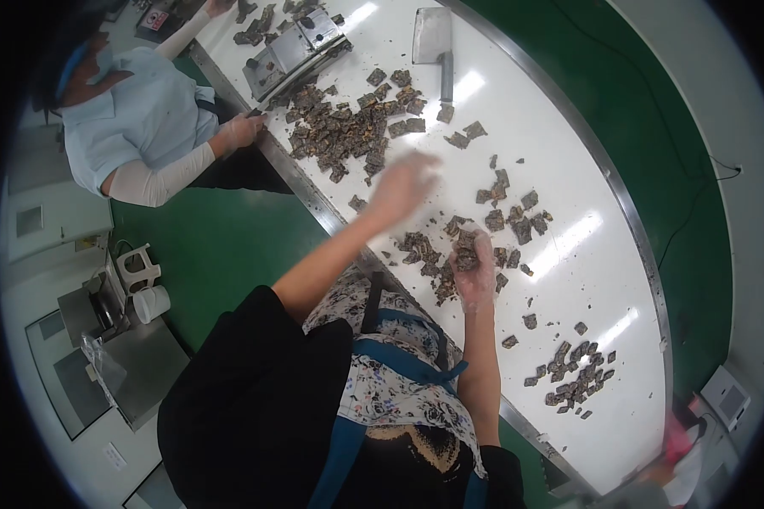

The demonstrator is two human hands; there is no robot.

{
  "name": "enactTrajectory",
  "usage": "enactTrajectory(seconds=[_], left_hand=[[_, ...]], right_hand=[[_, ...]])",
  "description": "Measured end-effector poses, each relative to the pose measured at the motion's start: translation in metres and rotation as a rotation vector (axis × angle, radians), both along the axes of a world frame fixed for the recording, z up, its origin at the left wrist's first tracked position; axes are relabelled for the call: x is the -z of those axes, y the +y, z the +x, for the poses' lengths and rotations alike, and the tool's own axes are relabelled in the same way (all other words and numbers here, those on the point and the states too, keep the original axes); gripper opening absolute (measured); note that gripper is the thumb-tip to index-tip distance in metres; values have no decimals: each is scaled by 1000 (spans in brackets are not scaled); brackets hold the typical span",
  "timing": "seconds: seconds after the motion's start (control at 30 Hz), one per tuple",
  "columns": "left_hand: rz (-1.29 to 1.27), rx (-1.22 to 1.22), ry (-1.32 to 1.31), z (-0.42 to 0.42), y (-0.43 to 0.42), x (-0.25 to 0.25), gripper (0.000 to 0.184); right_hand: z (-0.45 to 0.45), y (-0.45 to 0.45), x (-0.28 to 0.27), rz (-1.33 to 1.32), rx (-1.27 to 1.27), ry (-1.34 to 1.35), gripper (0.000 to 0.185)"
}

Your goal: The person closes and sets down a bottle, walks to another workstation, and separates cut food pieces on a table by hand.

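Observation:
My left hand (405,188) is smeared by motion above the white table, just right of a large heap of dark, flat, nut-brittle-like pieces (339,131). Its fingers are too blurred to show whether they hold anything. Lower down, my right hand (477,270) is curled around a small stack of the dark brittle pieces (465,253). A smaller pile of pieces (420,248) lies on the table close to its left. Loose pieces (518,222) are scattered beyond this hand.
A co-worker (148,119) stands at the left edge by a metal cutting device (293,55). A cleaver (433,42) lies at the far side of the white table (586,271). Another group of pieces (575,373) sits at lower right. A stool (137,267) and bucket (151,303) stand on the floor.

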State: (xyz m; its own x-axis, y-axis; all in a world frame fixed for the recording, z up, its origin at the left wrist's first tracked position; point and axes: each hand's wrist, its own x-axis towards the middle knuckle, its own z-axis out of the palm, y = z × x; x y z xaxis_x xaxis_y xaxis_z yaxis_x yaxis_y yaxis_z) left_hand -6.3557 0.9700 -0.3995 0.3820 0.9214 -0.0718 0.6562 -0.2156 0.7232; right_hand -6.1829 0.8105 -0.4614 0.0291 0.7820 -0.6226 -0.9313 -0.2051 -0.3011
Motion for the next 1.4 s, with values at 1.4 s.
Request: enactTrajectory(seconds=[1.4], left_hand=[[-324,-349,-343,-41,41,52,30]], right_hand=[[12,-22,-8,-54,-74,-152,17]])
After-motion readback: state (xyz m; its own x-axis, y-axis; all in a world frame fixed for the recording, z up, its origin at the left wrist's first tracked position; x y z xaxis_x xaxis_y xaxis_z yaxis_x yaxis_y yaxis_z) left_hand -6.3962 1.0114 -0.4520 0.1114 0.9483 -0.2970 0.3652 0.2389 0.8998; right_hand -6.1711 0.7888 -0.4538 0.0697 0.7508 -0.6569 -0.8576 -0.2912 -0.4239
